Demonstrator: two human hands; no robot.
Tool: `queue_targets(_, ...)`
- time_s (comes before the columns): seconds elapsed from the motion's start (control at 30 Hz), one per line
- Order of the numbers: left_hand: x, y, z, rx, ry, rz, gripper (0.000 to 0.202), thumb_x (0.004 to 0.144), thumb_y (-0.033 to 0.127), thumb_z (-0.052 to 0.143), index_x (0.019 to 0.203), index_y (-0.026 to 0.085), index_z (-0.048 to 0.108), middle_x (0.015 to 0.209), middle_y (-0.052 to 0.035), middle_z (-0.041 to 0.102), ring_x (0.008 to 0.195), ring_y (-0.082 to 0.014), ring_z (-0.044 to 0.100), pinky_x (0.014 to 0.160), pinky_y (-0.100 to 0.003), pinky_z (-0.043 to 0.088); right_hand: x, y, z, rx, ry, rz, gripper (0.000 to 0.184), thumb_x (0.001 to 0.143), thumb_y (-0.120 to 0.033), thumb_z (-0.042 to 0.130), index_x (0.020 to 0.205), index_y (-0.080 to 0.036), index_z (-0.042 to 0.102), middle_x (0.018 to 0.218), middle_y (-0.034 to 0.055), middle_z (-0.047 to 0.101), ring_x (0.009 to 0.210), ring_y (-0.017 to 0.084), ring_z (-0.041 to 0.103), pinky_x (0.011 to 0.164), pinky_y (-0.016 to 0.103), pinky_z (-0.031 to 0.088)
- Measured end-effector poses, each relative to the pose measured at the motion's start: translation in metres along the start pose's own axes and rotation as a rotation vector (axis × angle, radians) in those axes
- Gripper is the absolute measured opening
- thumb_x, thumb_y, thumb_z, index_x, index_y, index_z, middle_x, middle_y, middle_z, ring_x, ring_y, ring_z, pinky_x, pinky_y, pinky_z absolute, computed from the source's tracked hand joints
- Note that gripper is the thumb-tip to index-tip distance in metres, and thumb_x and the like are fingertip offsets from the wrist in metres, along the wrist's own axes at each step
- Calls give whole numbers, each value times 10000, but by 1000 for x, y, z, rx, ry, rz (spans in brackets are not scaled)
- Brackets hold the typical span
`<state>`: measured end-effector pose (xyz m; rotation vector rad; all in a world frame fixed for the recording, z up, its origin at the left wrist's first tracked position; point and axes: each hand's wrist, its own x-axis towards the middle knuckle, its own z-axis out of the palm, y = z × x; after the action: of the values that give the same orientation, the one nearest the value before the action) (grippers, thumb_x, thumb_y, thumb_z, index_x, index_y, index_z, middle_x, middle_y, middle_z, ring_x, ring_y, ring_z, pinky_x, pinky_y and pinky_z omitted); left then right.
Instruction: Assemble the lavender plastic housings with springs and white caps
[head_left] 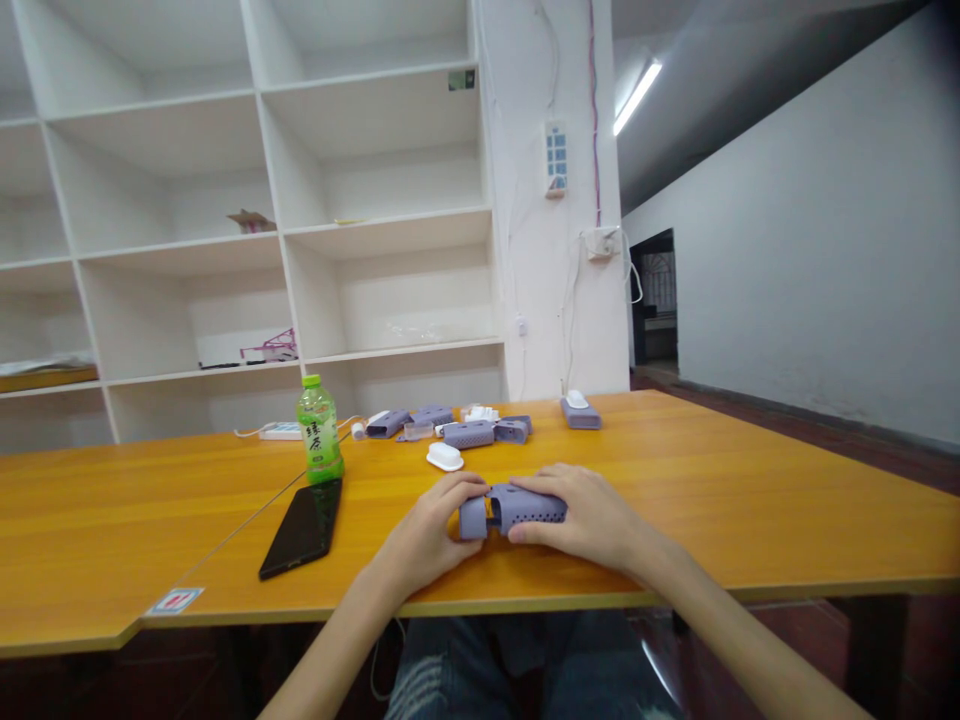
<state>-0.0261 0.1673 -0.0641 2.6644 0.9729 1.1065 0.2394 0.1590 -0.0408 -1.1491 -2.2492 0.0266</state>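
Observation:
Near the front edge of the table, my left hand (439,522) grips a short purple-grey plastic housing piece (473,519). My right hand (581,510) is wrapped round a longer purple-grey perforated plastic housing (525,508), with a row of small holes along its side. The two pieces lie end to end, with a narrow gap between them through which the table shows. My fingers cover part of both pieces. Just beyond them a white oval plastic part (445,457) rests on the table.
Several more purple-grey housings (469,434) and small white and clear parts lie farther back. One housing (581,414) with a white piece on top sits back right. A green bottle (320,430), black phone (302,528) and white power strip (281,431) are at left.

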Motion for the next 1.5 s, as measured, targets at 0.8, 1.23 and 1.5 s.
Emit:
queue_targets(0.8,-4,6,2,93,-128,-15,514,794,123,713,1282,226,589,1410,-86,638,1288,-225,609,1124,-362,460,0,2,-1,-80,-67,-76,713,769,-840,605,1271,-348,721,1093,87,751,1004,310,672,883,404,497)
queue_targets(1.23,-3,8,1,86,-134,-58,512,802,174,714,1293,221,576,1404,-105,651,1259,-275,638,1078,-426,499,0,-4,-4,-113,-59,-96,683,803,-836,565,1244,-342,736,1059,86,762,975,305,678,833,385,493)
queue_targets(1.5,-2,13,2,40,-96,-75,390,810,164,722,1176,247,616,1280,-53,720,1166,-232,685,1019,-357,525,-4,-4,-4,-148,-68,-151,648,837,-788,579,1260,-319,721,1031,93,730,954,291,657,832,378,475)
